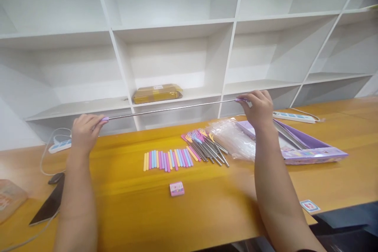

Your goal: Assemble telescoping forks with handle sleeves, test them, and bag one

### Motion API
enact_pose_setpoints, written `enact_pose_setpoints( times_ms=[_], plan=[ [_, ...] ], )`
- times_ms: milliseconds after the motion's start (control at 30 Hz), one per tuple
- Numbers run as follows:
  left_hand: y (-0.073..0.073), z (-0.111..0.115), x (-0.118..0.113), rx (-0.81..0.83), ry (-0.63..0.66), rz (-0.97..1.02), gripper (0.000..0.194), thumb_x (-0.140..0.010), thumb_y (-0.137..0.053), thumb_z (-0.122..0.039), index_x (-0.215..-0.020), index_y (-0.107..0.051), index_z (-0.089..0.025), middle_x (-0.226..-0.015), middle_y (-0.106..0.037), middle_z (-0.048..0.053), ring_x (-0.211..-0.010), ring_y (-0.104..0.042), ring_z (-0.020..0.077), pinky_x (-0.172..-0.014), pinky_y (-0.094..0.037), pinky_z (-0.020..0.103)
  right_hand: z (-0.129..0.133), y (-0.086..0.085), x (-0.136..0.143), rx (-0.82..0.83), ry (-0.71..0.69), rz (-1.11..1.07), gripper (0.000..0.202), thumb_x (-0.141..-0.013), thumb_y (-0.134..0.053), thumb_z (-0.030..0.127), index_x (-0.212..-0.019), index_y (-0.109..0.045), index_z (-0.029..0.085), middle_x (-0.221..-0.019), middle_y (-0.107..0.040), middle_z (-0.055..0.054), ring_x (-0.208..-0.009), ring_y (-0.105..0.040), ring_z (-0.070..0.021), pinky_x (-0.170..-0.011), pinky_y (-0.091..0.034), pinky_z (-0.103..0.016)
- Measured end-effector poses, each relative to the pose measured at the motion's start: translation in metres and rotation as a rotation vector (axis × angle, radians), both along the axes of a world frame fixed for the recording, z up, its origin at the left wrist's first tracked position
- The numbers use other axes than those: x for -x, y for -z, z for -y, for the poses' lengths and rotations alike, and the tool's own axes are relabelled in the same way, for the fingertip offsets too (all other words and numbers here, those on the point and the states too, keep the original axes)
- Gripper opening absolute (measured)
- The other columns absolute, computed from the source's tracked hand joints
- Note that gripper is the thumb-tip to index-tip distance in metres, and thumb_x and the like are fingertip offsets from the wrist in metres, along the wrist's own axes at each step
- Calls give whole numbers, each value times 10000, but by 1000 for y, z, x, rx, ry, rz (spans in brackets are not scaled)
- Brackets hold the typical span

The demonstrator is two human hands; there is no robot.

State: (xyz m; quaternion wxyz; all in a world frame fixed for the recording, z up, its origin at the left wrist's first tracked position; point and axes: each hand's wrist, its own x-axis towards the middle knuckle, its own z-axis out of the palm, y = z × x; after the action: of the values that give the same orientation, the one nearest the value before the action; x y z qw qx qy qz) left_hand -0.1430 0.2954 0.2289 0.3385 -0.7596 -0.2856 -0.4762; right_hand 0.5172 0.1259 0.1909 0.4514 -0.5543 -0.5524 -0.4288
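A long thin metal rod (174, 109) with purple ends stretches in the air between my two hands, above the table. My left hand (85, 132) pinches its left end, and my right hand (257, 106) pinches the right end, slightly higher. Below lies a row of short pink, blue, purple and yellow sticks (168, 160). To their right is a pile of metal rods with coloured hand-shaped tips (206, 145). A small pink box (176, 188) sits in front of the row.
Clear plastic wrapping (233, 138) and an open purple box (315, 153) lie on the right. White power strips (295, 117), a dark phone-like slab (49, 204) and cables are on the table (141, 220). White shelves behind hold a taped yellow package (158, 93).
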Motion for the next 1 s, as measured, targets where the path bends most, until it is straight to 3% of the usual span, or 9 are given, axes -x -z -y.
enact_pose_setpoints(
  times_ms=[233, 433, 633, 800, 1000],
  plan=[
    [-9, 10, -3, 10, 27, 26, 287, -1097, -636, -463, -1016, -805, -245, -962, -836, 13, -910, -705, 202, -904, -520, 336, 1, -4, 11, 47, -38, -48, 248, -1079, -625, 400, -1069, -834, 265, -1078, -741, -119, -1048, -619, -312, -965, -509, -449],
    [-6, 14, -10, 34, 57, -1, 314, -1102, -621, -470, -1015, -810, -236, -954, -831, 29, -891, -672, 209, -840, -528, 324, -6, 5, 3, 122, -59, -95, 240, -1053, -637, 352, -1061, -858, 260, -1078, -780, -113, -1021, -638, -308, -915, -525, -450],
    [-3, 9, -10, 86, 47, -22, 359, -1105, -603, -521, -1012, -812, -245, -960, -831, 13, -879, -675, 196, -811, -526, 308, -7, 9, -7, 249, -175, -136, 257, -1048, -623, 282, -1039, -878, 244, -1063, -801, -112, -992, -705, -275, -913, -558, -427],
    [-1, 15, -14, 80, 47, -45, 391, -1102, -607, -527, -1013, -827, -217, -952, -838, 29, -866, -691, 192, -787, -523, 299, -3, 11, -11, 206, -207, -189, 279, -1051, -614, 314, -1056, -876, 217, -1092, -816, -122, -989, -738, -265, -904, -570, -401],
    [-3, 12, -5, 73, 47, -16, 318, -1082, -648, -476, -1005, -831, -226, -963, -845, 45, -878, -707, 215, -793, -514, 324, -5, 9, -14, 220, -196, -126, 280, -1039, -587, 209, -1038, -865, 238, -1057, -838, -101, -983, -740, -273, -890, -574, -403]
  ],
)
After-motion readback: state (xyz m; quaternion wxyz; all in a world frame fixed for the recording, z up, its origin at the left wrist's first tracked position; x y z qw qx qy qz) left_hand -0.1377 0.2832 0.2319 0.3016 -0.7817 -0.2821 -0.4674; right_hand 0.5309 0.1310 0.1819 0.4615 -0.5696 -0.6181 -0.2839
